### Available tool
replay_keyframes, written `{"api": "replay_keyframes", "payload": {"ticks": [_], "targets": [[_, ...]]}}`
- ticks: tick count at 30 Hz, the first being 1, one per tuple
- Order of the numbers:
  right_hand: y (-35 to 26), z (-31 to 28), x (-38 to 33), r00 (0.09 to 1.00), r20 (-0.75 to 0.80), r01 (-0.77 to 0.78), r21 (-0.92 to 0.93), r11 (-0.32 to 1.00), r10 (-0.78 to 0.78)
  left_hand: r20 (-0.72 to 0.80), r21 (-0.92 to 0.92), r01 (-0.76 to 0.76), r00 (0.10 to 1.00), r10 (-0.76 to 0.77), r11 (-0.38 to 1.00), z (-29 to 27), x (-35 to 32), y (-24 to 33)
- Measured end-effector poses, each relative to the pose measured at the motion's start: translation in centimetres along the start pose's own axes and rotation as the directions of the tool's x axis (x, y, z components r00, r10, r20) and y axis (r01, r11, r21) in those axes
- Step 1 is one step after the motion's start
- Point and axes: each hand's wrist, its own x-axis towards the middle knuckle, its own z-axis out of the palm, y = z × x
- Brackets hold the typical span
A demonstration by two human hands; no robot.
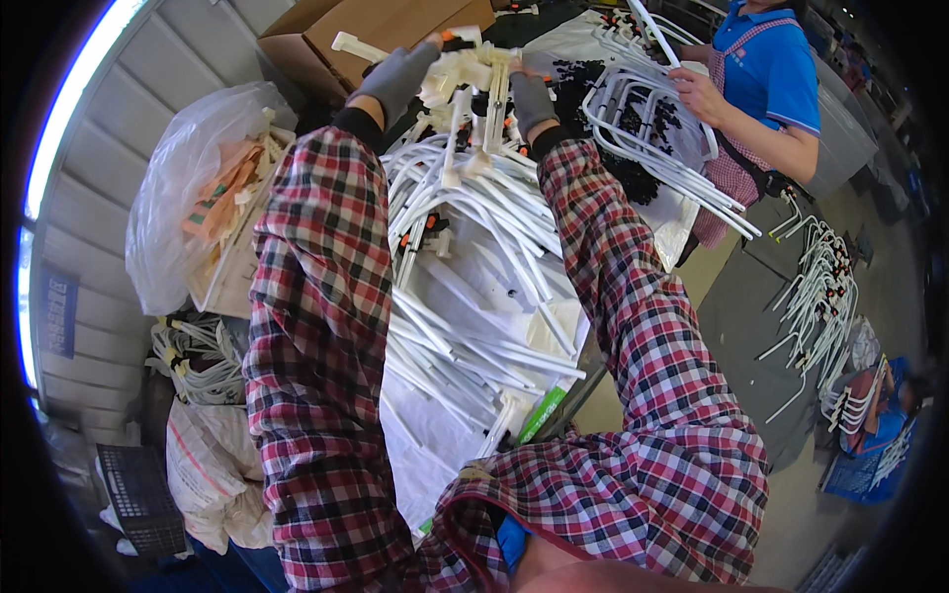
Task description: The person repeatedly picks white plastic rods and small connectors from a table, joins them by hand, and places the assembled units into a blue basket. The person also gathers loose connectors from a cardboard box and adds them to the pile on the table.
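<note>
At the top centre of the frame are the cream plastic parts (pixel 458 77); my gloved left grip (pixel 398 85) is pinching their left side, while my gloved right grip (pixel 534 100) is at their right edge, pinching or only touching, I cannot tell. Below them, bent white tubes (pixel 484 198) heap down the middle over the white-covered table (pixel 427 465). A cardboard box (pixel 341 44) sits upper left, a clear plastic bag (pixel 158 198) bulges at left, and a blue-shirted co-worker (pixel 774 74) holds a white frame (pixel 633 109) at upper right.
</note>
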Motion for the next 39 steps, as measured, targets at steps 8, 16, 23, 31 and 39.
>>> {"api": "replay_keyframes", "payload": {"ticks": [8, 16, 23, 31, 39], "targets": [[3.9, -8.5, -21.9, 0.658, 0.718, -0.127, -0.189, 0.974, 0.225, 0.168, -0.174, 0.158, 0.977, -0.128, 0.972, 1.5, -3.2, -13.6], [11.3, -15.8, -51.3, -0.018, 0.998, 0.600, -0.035, 0.799, 0.057, -0.012, -0.216, 0.402, 0.910, -0.414, 0.890, 2.4, -24.3, -17.3], [13.5, -17.6, -49.5, -0.079, 0.997, 0.698, 0.044, 0.715, 0.017, -0.368, -0.158, 0.658, 0.653, -0.662, 0.737, 10.2, -52.7, -14.7], [5.6, -15.2, -42.5, 0.000, 0.919, 0.155, -0.389, 0.908, 0.394, 0.074, -0.568, 0.806, 0.254, -0.964, 0.168, 29.3, -77.2, -18.3], [5.1, -6.7, -20.6, 0.735, 0.645, 0.097, -0.405, 0.909, 0.208, -0.322, -0.566, 0.698, 0.304, -0.897, 0.440, 23.1, -69.7, -11.8]]}}
